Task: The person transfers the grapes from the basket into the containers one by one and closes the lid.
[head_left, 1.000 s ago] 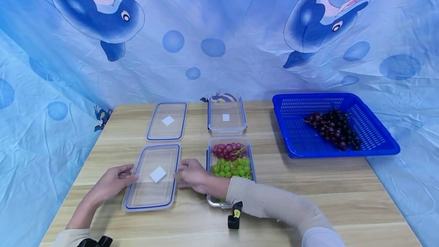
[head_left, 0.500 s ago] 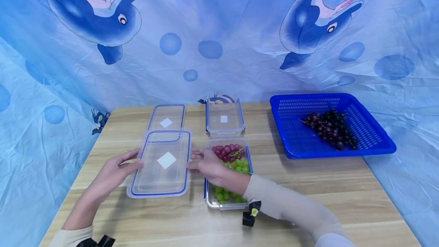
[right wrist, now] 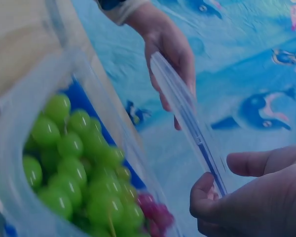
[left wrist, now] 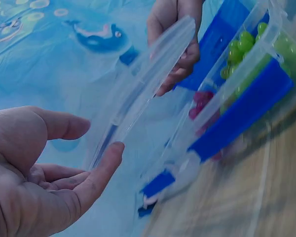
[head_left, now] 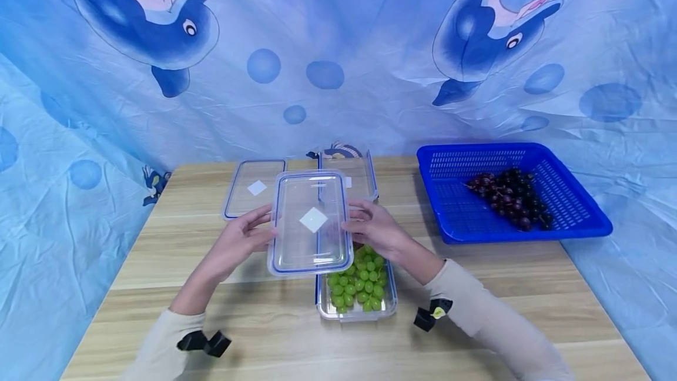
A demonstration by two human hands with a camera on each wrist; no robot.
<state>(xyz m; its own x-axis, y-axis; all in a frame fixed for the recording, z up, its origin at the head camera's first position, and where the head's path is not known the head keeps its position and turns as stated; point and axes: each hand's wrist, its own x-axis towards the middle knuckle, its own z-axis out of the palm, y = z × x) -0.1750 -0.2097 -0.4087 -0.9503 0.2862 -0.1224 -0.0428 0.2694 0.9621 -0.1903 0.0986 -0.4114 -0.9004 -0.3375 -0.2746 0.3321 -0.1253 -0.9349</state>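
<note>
"Above the wooden table, we see the clear lid held up between two hands. How do they grip it?"

"Our left hand pinches one long edge and our right hand the other, each with the thumb apart from the fingers, narrowed just to the lid."

"From the head we look onto its broad face and white label, so we can't judge its height well."

"Both wrist views give us that: the lid shows edge-on, tilted, clear of the grape container. They also show us red grapes beside the green grapes, while from the head the lid hides most of the red ones. Only the left wrist view shows us the blue clip broadside."

"And against half a second ago?"

"Then we had the lid left of the container, overlapping the second lid. Now it is farther right, covering the container's back part in the head view and overlapping the rear container. The blue basket with dark grapes stays where we saw it."
</note>
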